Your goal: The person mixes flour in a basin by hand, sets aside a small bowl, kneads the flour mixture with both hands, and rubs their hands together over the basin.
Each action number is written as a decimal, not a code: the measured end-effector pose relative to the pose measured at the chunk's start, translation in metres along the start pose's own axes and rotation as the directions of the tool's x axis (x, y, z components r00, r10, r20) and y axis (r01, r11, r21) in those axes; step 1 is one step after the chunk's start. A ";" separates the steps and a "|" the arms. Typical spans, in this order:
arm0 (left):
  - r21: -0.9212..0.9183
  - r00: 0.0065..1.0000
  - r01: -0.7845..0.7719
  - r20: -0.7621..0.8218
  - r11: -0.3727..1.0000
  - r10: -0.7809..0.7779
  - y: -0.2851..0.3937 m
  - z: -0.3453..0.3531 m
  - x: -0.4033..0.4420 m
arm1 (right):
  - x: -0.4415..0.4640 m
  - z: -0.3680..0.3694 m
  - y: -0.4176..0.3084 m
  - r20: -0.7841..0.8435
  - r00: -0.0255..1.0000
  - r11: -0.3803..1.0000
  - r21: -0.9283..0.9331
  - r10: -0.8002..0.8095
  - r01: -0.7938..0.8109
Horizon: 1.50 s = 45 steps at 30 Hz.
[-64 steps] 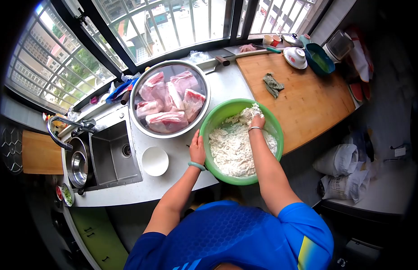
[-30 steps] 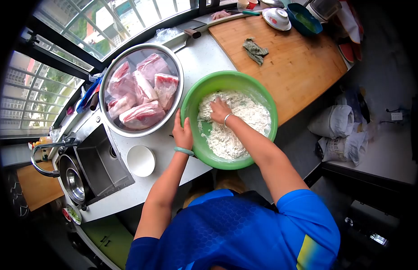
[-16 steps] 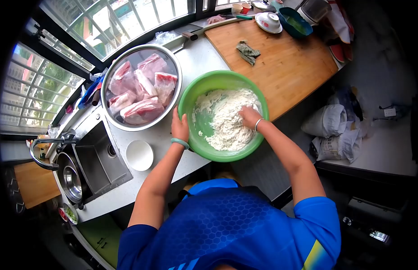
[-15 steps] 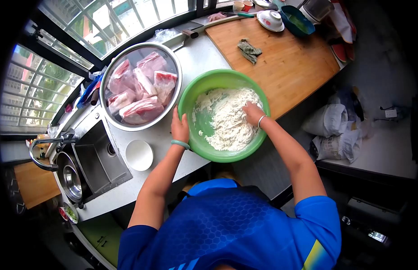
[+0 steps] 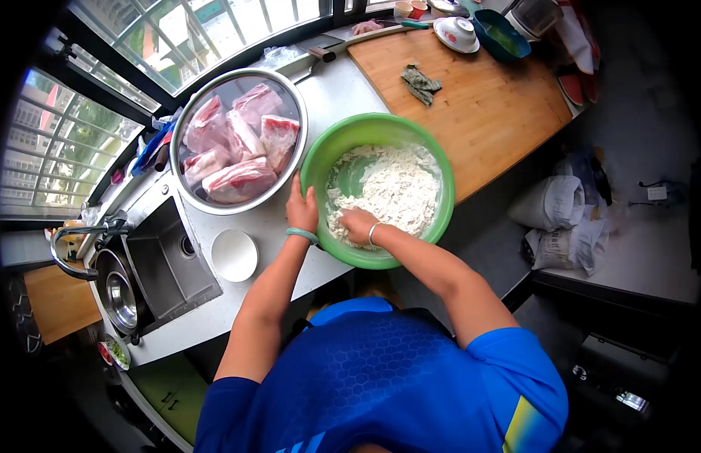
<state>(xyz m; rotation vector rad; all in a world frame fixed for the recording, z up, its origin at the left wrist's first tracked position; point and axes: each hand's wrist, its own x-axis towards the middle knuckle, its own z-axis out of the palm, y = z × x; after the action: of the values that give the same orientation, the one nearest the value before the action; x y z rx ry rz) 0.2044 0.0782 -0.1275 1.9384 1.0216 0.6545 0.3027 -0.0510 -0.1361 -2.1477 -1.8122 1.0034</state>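
Note:
A large green bowl (image 5: 443, 198) sits at the counter's edge, holding shaggy, crumbly flour dough (image 5: 399, 189). My left hand (image 5: 301, 208) grips the bowl's left side at the rim, a pale green bangle on its wrist. Inside the bowl, my right hand (image 5: 357, 225) is down in the lower left of the dough, fingers curled into it and partly hidden by it. A silver bracelet circles that wrist. Left of the green bowl stands a wide steel basin (image 5: 178, 189) with several large chunks of raw meat (image 5: 241, 181) in liquid. A small white bowl (image 5: 234, 255) is near my left forearm.
A wooden board (image 5: 479, 121) spans the right counter, bearing a crumpled greenish cloth (image 5: 421, 83), a lidded white dish (image 5: 456, 35) and a teal basin (image 5: 501, 38). At left are a sink (image 5: 166, 257) and its faucet (image 5: 71, 234). White sacks (image 5: 550, 202) lie at right.
My right hand has moved from the bowl's right side to its lower left, and dough has shifted toward the right. My left hand keeps its place on the rim.

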 end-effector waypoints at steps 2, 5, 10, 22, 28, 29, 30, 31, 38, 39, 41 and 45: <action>-0.002 1.000 -0.005 0.003 1.000 0.005 0.001 -0.002 0.000 | -0.040 -0.020 0.001 0.070 0.998 0.996 -0.095 0.003 0.003; -0.014 1.000 0.017 0.015 1.000 -0.017 0.003 -0.002 -0.001 | -0.076 -0.046 0.039 -0.034 0.993 0.981 -0.150 0.117 -0.121; -0.036 0.998 0.049 0.034 0.998 -0.047 0.004 0.000 0.002 | -0.040 -0.056 0.119 -0.179 0.913 0.926 -0.022 0.366 -0.376; -0.420 0.956 0.202 -0.111 0.885 -0.270 0.007 0.006 -0.063 | 0.001 0.003 -0.002 -0.036 0.999 0.999 0.044 0.017 -0.015; -0.110 0.990 0.060 -0.120 0.992 -0.074 0.004 -0.009 -0.041 | -0.076 -0.051 0.037 -0.301 0.948 0.987 -0.078 0.108 -0.137; -0.106 0.990 0.071 -0.116 0.992 -0.084 0.004 -0.011 -0.023 | -0.076 -0.058 0.053 -0.336 0.930 0.980 -0.076 0.149 -0.184; -0.083 0.990 0.143 0.004 0.986 -0.143 0.004 -0.012 -0.006 | -0.072 -0.062 0.075 -0.339 0.916 0.974 -0.001 0.213 -0.226; -0.054 0.971 0.213 0.120 0.976 -0.206 0.003 -0.013 0.004 | -0.066 -0.071 0.092 -0.228 0.904 0.931 0.060 0.363 -0.359; -0.104 0.993 0.105 -0.047 0.989 -0.110 0.000 -0.001 0.002 | 0.018 -0.056 0.129 -0.224 0.831 0.857 0.223 0.509 -0.465; -0.103 0.993 0.102 -0.043 0.989 -0.107 0.002 -0.002 0.002 | 0.027 -0.059 0.122 -0.225 0.829 0.855 0.227 0.512 -0.466; -0.230 0.995 0.088 -0.028 0.969 -0.097 0.008 -0.006 -0.002 | 0.040 -0.063 0.106 -0.280 0.876 0.919 0.129 0.394 -0.372; -0.297 0.979 0.132 -0.113 0.946 -0.172 0.015 0.000 -0.042 | 0.052 -0.043 0.045 -0.189 0.949 0.967 0.091 0.251 -0.237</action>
<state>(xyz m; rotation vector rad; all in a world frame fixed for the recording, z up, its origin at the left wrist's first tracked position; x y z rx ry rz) 0.1881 0.0376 -0.1170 1.5623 1.0835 0.8091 0.3668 -0.0016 -0.1468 -2.3768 -1.4301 0.8439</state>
